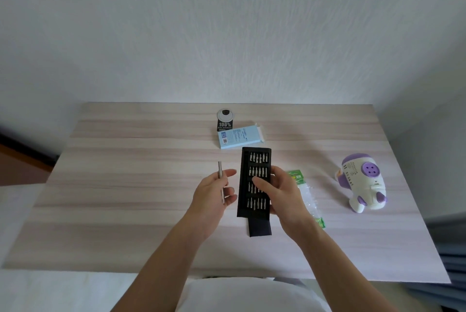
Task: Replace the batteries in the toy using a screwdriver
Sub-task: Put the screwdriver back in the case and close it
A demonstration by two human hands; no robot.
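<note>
Table: blue box at 12 o'clock from the bit case, small black box just behind it at 11. Battery pack at 3, partly covered by your right wrist. Toy further out at 3, well apart. Your right hand grips the case, thumb across the bits. Your left hand holds the screwdriver at 9, pointing to 12.
</note>
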